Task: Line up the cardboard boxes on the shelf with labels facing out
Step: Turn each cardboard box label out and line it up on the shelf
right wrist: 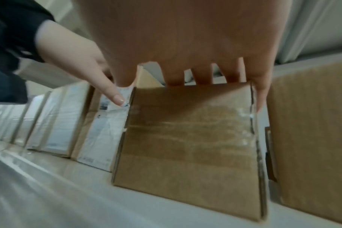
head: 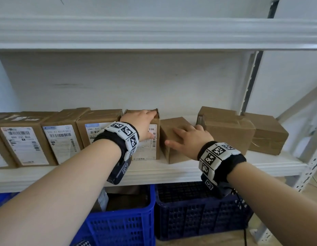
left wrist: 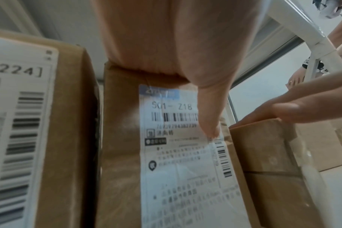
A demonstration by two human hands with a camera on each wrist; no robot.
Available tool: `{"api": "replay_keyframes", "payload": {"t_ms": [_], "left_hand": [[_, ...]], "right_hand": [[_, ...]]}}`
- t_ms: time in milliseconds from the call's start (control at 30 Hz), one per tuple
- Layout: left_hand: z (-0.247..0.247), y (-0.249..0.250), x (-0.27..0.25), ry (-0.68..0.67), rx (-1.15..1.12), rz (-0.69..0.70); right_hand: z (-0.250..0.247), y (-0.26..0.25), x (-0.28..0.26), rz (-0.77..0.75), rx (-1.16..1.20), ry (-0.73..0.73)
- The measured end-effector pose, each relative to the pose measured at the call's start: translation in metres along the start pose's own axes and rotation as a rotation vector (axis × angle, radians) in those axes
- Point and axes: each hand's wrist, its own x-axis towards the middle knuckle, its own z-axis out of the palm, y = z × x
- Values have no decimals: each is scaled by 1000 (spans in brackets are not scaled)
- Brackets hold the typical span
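A row of cardboard boxes with white labels facing out (head: 24,144) stands on the white shelf (head: 172,172). My left hand (head: 141,121) grips the rightmost labelled box (head: 147,151) (left wrist: 123,138), fingers over its top and thumb (left wrist: 207,115) down on the label. Just right of it a smaller plain box (head: 175,155) (right wrist: 189,138) shows a bare taped face, no label visible. My right hand (head: 188,137) (right wrist: 185,46) holds it from above, thumb at its left edge, little finger down its right side. The plain box sits angled and apart from the row.
Two more plain cardboard boxes (head: 228,130) (head: 267,137) lie at the right end of the shelf, turned askew. An upper shelf (head: 154,32) hangs above. A metal upright (head: 250,82) bounds the right side. Blue crates (head: 122,224) (head: 198,210) stand below.
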Motion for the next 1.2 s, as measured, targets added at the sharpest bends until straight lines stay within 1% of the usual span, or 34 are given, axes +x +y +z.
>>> {"api": "replay_keyframes", "payload": {"t_ms": [133,233,300,367,433,533,567,633,700,767,833,900,967,1067,1133,1200], "left_hand": [[-3,1,2,-16,2,6],[-5,3,2,-4,26,-21],[-9,7,1,36,20,-31],[-12,15,-4,111,-12,7],[-13,26,-11,185,-50,56],[-12,39,-23,251,-102,106],[-12,42,-27,264,-116,117],[-11,46,-36,276,-140,128],[-10,48,-44,285,-165,128],[-10,47,-50,290,-219,111],[-12,46,-53,301,-295,64],[-13,46,-54,311,-325,33],[-13,47,-55,295,-314,26],[-11,52,-57,177,-322,8],[-9,58,-58,79,-339,20],[-6,64,-57,10,-352,45]], "right_hand": [[-2,2,-18,-68,-84,31],[0,7,-26,-104,-31,58],[3,12,-30,-124,-19,72],[11,16,-35,-127,-42,101],[24,18,-41,-151,-113,183],[43,22,-50,-185,-242,346],[49,25,-51,-206,-254,416],[57,27,-52,-245,-256,505],[57,29,-53,-262,-234,552],[51,29,-55,-261,-166,559],[35,27,-59,-230,27,561],[13,26,-60,-129,265,557],[-8,29,-54,-26,401,528],[-29,33,-46,72,440,384],[-33,33,-43,96,411,315],[-32,32,-44,89,382,282]]}}
